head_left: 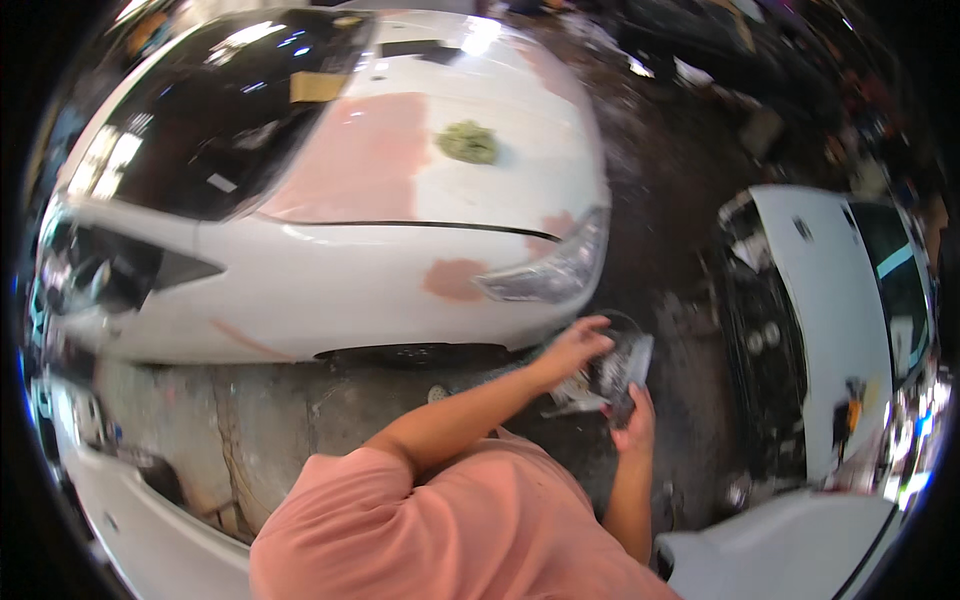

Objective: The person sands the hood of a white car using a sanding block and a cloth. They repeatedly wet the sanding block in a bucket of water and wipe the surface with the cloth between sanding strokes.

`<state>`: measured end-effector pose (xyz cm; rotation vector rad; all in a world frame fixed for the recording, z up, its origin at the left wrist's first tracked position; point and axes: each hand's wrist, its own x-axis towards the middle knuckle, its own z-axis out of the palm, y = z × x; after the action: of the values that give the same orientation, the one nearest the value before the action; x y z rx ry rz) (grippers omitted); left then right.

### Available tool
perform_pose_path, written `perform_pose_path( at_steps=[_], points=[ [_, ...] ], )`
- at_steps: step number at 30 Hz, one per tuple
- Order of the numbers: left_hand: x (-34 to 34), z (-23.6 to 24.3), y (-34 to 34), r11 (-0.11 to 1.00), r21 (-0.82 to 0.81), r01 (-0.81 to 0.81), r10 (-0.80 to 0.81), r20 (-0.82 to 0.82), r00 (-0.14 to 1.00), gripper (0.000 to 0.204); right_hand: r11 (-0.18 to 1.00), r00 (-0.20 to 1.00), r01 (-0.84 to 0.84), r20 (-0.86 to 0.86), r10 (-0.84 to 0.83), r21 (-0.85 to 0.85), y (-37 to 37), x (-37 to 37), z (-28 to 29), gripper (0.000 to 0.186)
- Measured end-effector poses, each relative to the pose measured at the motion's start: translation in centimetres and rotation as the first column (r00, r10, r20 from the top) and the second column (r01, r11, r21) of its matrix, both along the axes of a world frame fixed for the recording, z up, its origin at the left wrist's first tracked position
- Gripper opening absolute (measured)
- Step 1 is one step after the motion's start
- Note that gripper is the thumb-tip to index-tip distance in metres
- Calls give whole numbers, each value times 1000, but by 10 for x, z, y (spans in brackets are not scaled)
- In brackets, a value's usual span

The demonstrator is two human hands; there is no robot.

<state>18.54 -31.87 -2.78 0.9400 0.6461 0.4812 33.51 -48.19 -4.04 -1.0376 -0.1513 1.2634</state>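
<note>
My right hand (pixel 634 422) grips the lower end of a grey, partly see-through object (pixel 625 362) with a dark lower part. Its exact kind is blurred, and a thin curved line arches over its top. Beside its upper left edge, my left hand (pixel 577 352) reaches out with fingers stretched and apart; whether they touch it is unclear. Just ahead of both hands is the front corner of a white car (pixel 380 290), with its headlight (pixel 550 268) nearest. Pinkish patches cover parts of its hood and fender.
A crumpled yellow-green cloth (pixel 467 143) rests on the hood, and a tan piece (pixel 316 87) lies near the windshield. To the right stands another pale car (pixel 825 330) with its front end exposed. White car panels (pixel 780 548) edge the lower right. Pale pieces (pixel 575 397) show beneath my hands.
</note>
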Motion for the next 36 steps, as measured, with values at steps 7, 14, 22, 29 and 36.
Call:
perform_pose_path(
  at_steps=[7, 14, 22, 29, 36],
  points=[
    [-16, -20, 0, 972, 232, 48, -46, -13, 999, 67, 992, 970, 118, -208, -123, -35, -3, -1, 2, 32],
    [-3, -43, -10, 318, 899, 301, -142, -268, 953, 73, 951, 911, 226, -299, -283, -210, -10, -3, -11, 25],
    [90, -46, 26, 111, 976, 185, -149, -168, 974, 37, 905, 992, 105, -25, -126, -411, -31, 38, -25, 53],
    [200, -114, 59, 802, 512, 308, -143, -336, 931, 31, 884, 941, 224, 328, -86, -410, -38, 83, -38, 44],
    [300, -111, -5, 909, -289, 301, -334, -70, 940, 20, 902, 279, 407, 960, 26, -143, -46, 217, -21, 46]
  ],
)
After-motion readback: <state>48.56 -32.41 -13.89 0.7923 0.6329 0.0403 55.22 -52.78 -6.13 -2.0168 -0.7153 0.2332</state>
